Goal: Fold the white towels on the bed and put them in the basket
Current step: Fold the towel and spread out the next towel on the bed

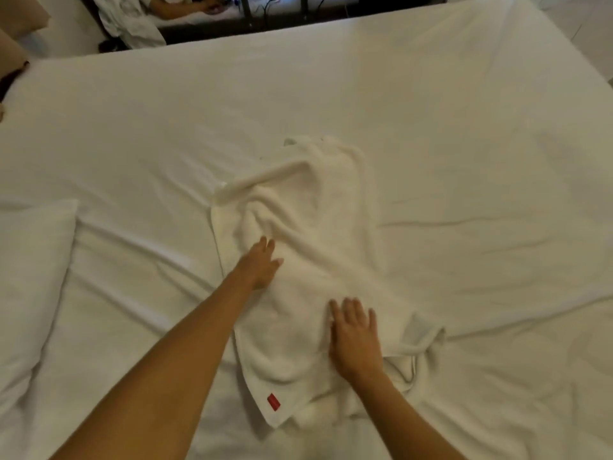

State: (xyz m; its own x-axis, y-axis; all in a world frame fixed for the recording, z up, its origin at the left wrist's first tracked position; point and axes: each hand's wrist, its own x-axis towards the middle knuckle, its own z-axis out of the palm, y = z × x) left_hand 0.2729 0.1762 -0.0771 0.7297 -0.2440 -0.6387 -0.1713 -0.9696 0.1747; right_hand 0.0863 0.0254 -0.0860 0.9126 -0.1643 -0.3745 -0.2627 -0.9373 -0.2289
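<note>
The fingers (351, 310) of the right hand (355, 336) are spread out and lie flat on a white towel (315, 227); they hold nothing, the palm only presses on the cloth near its lower right part. The left hand (260, 263) is further away from the person, on the left side of the same towel, and its fingers are also stretched out and a little apart, touching the fabric without gripping it. Both bare forearms come in from the bottom of the view. The towel lies crumpled in the middle of the bed (464, 127), with several thick folds running along it, and its far end is bunched up into a narrow part. The near corner of the towel points toward the person and carries a small red label (274, 402). On the right, close to the right wrist, one edge of the towel is turned over and wrinkled. The sheet under the towel is white and has long creases. A white pillow (30, 277) rests at the left edge of the bed, well apart from the towel. Beyond the far side of the bed a dark frame (265, 26) is visible.
</note>
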